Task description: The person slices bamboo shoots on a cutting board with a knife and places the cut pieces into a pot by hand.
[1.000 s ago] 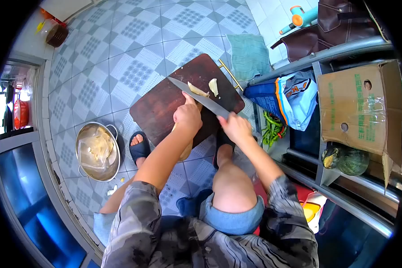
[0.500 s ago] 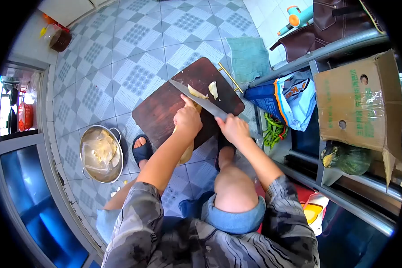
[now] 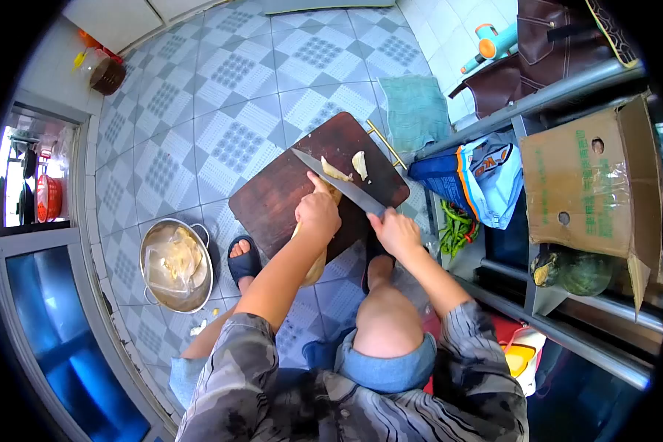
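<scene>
My right hand point(image 3: 398, 233) grips the handle of a large kitchen knife point(image 3: 345, 186), its blade slanting up and left over a dark wooden cutting board point(image 3: 267, 197). My left hand point(image 3: 318, 215) is closed on a long, pale-yellow vegetable point(image 3: 314, 273), index finger stretched out beside the blade. Most of that vegetable is hidden under the hand and forearm; its near end sticks out past the board. Just beyond the blade lies a cut slice point(image 3: 334, 170), and a second pale piece point(image 3: 359, 166) rests farther right on the board.
A metal basin point(image 3: 152, 286) holding pale peelings and a plastic bag stands on the tiled floor at left. On the right are a metal rack point(image 3: 567, 352), a cardboard box point(image 3: 580, 188), a blue-white bag point(image 3: 486, 180) and green peppers point(image 3: 453, 230). A teal cloth point(image 3: 415, 114) lies beyond the board.
The whole view has shifted slightly, so everything sits a little lower and farther right. Both hands and the knife keep about the same place over the board.
</scene>
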Motion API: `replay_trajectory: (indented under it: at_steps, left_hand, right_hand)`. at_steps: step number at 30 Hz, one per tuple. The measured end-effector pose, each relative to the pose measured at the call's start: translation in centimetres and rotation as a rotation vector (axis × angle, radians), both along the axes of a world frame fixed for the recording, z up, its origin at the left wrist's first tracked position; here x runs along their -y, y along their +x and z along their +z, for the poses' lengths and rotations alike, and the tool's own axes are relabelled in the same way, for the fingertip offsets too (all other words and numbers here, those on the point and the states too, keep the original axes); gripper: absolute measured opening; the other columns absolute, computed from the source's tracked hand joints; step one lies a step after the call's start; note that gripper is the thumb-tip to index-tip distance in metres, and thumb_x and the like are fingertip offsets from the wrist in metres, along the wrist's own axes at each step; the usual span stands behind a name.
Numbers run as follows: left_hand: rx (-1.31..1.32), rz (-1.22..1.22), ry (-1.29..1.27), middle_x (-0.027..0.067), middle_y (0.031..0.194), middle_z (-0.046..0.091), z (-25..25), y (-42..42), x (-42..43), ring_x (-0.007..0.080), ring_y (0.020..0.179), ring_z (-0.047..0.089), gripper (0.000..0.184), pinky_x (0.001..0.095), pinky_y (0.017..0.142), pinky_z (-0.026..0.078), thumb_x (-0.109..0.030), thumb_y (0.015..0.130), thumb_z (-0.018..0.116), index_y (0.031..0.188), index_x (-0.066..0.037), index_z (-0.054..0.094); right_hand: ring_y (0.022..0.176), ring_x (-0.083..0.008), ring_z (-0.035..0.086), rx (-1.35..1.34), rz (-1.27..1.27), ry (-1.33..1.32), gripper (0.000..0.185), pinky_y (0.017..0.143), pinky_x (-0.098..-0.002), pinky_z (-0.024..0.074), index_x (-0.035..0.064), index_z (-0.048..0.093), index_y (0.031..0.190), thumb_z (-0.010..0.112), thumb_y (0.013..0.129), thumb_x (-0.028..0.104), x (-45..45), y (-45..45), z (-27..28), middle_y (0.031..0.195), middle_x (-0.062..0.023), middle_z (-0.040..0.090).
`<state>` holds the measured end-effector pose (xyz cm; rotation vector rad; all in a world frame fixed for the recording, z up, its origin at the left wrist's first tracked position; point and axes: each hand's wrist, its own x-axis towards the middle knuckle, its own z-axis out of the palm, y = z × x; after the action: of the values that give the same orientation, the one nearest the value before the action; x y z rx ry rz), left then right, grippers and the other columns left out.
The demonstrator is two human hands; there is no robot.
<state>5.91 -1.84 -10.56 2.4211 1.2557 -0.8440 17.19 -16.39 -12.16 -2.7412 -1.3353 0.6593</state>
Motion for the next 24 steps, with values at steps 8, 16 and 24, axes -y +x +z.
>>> replay_trajectory:
  at_steps: [8, 16, 24]
  left_hand:
    - [-0.032, 0.029, 0.001, 0.0203, 0.103, 0.064, -0.3, 0.3, 0.0, 0.0277, 0.08, 0.068, 0.099, 0.0463, 0.053, 0.053, -0.027, 0.073, 0.064, 0.139, 0.017, 0.004]
    - [0.176, 0.074, 0.032, 0.0238, 0.102, 0.063, 0.2, -0.9, -1.6, 0.0299, 0.092, 0.065, 0.087, 0.0355, 0.079, 0.052, -0.017, 0.074, 0.057, 0.139, 0.015, 0.01]
    - [0.23, 0.015, 0.084, 0.028, 0.114, 0.055, 0.8, 0.1, -7.1, 0.0364, 0.104, 0.059, 0.097, 0.0382, 0.089, 0.048, -0.034, 0.07, 0.068, 0.139, 0.012, 0.016]
  right_hand:
    - [0.067, -0.0359, 0.067, 0.034, 0.097, 0.127, 0.06, 0.062, -0.0452, 0.0533, -0.0031, 0.061, 0.081, 0.048, 0.087, 0.055, -5.1, -0.7, -0.3, 0.067, -0.0219, 0.064]
    - [0.08, -0.0421, 0.064, -0.059, 0.012, 0.051, 0.065, 0.073, -0.0506, 0.0498, -0.0024, 0.064, 0.082, 0.042, 0.089, 0.059, 0.8, 1.8, 1.1, 0.079, -0.026, 0.065]
    - [0.062, -0.0359, 0.064, -0.43, -0.176, 0.119, 0.071, 0.059, -0.0436, 0.0514, -0.0025, 0.064, 0.076, 0.034, 0.091, 0.06, -0.2, 2.9, 2.1, 0.067, -0.0218, 0.063]
